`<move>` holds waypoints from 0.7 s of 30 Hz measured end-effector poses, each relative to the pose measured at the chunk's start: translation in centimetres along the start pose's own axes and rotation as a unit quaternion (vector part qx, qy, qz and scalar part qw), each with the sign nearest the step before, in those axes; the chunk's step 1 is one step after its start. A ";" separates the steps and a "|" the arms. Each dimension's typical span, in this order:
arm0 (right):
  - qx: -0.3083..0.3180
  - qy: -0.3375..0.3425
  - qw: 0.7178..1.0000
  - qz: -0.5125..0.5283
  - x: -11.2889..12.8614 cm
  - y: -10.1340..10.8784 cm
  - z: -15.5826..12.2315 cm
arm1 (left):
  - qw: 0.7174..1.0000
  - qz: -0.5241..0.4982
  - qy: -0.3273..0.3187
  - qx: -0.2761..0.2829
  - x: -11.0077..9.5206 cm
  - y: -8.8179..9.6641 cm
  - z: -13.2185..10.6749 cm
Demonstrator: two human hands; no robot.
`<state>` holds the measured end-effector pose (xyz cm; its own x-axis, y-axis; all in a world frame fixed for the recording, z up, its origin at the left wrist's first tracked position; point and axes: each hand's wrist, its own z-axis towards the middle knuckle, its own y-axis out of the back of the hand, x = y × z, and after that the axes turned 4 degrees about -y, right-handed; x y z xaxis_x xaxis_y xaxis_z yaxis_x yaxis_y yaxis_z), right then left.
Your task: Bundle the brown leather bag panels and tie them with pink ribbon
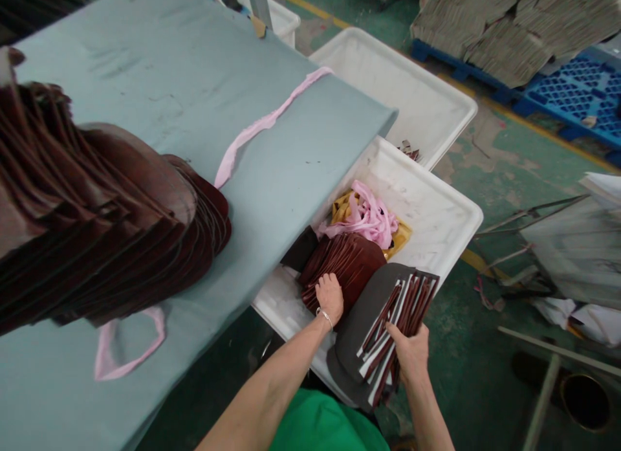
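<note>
My left hand (330,296) reaches down into a white plastic tub (444,208) and closes on a bundle of dark brown leather pieces (345,264) lying in it. My right hand (412,352) grips a fanned stack of brown and white strips (395,334) that rests on a dark grey felt sheet (361,321) over the tub's near corner. A tangle of pink ribbon (366,215) and some yellow material (342,208) lie behind the bundle in the tub.
A grey-blue padded table (194,82) fills the left, bearing a large fanned pile of brown leather pieces (97,218) and a pink strip (264,124). A second white tub (436,95) stands behind. Cardboard stacks, blue pallets (577,88) and metal bars lie on the green floor.
</note>
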<state>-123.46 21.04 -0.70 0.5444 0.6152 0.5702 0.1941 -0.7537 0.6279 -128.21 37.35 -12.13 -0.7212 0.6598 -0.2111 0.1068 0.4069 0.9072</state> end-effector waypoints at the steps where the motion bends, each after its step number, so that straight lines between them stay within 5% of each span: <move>1: 0.001 -0.001 1.000 0.001 0.0 0.0 0.0 | 1.000 0.001 -0.005 0.001 -0.1 0.0 0.0; 11: -0.015 -0.011 0.999 -0.026 0.0 0.7 -0.6 | 0.976 -0.043 -0.214 0.031 -1.0 0.4 -4.5; 21: -0.012 -0.014 0.999 -0.026 -0.3 0.6 -0.5 | 0.993 0.004 -0.107 -0.045 0.0 -0.7 -1.1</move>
<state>-123.94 20.48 -0.24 0.5565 0.6469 0.5214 0.2043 -0.7148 0.6688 -129.04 36.36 -12.41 -0.5570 0.7863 -0.2672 0.0437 0.3491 0.9361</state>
